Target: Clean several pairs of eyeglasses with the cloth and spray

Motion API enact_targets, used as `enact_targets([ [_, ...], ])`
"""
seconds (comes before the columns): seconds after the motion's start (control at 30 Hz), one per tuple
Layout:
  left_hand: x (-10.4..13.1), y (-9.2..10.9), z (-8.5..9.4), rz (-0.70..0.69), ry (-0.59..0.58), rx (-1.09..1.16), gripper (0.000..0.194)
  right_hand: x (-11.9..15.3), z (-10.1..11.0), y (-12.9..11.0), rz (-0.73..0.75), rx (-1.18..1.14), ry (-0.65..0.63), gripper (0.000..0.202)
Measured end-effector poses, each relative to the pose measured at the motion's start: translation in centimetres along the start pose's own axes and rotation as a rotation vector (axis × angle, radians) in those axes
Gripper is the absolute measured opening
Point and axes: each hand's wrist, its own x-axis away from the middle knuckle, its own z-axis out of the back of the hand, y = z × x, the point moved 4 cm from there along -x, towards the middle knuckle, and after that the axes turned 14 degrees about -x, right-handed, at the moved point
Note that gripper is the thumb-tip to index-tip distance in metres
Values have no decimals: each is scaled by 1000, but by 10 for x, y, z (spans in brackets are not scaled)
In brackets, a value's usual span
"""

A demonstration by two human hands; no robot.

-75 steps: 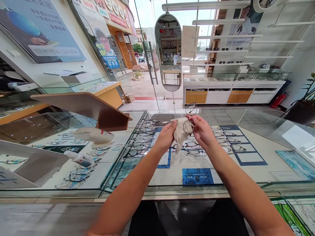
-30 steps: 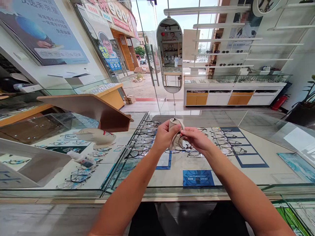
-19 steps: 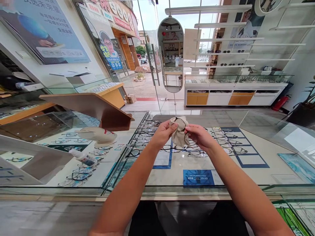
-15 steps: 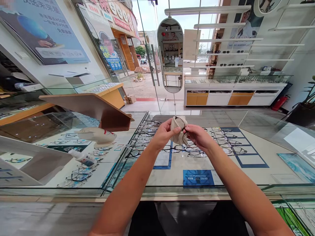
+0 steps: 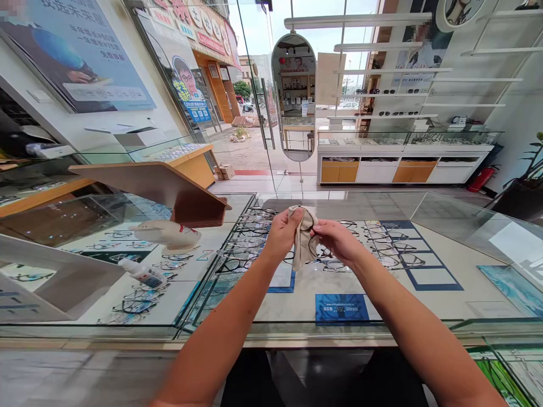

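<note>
A beige cloth [image 5: 304, 249] hangs in folds above the glass display counter. My left hand [image 5: 283, 233] pinches its upper left part, thumb on top. My right hand [image 5: 337, 237] has its fingers closed on a dark-rimmed pair of glasses [image 5: 314, 230], which the cloth partly covers. Below and around both hands, rows of eyeglass frames [image 5: 248, 244] lie in the counter. More frames [image 5: 392, 249] are to the right of my right hand. A blue card [image 5: 341, 308] lies nearer to me, between my forearms.
On the left stand a brown wooden stand [image 5: 199, 206], a beige object [image 5: 167, 234], a white bottle [image 5: 144, 273] and a white box [image 5: 85, 282]. An oval mirror [image 5: 293, 96] stands beyond the counter, with wall shelves to its right.
The cloth now hangs lower and is more folded; it was bunched around the glasses. My left hand has shifted slightly left and down, and my right hand slightly left.
</note>
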Motion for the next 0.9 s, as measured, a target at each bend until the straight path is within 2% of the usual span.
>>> enact_targets([
  [0.1, -2, 1, 0, 31, -192, 94, 55, 0, 3, -9, 32, -5, 30, 25],
  [0.2, 0, 6, 1, 7, -278, 89, 50, 0, 4, -11, 39, -48, 43, 27],
  [0.27, 1, 7, 1, 3, -256, 70, 53, 0, 3, -8, 27, -69, 36, 31],
  [0.43, 4, 4, -3, 41, -73, 40, 53, 0, -2, 4, -1, -84, 13, 40],
  [0.63, 5, 3, -2, -17, 107, 12, 59, 3, -9, 9, -30, -39, -23, 48],
  [0.7, 2, 0, -2, 20, 87, 84, 62, 3, -8, 6, 4, -40, -14, 47],
  [0.9, -2, -2, -6, 116, -123, 296, 57, 0, 0, -1, 52, -53, 50, 44],
])
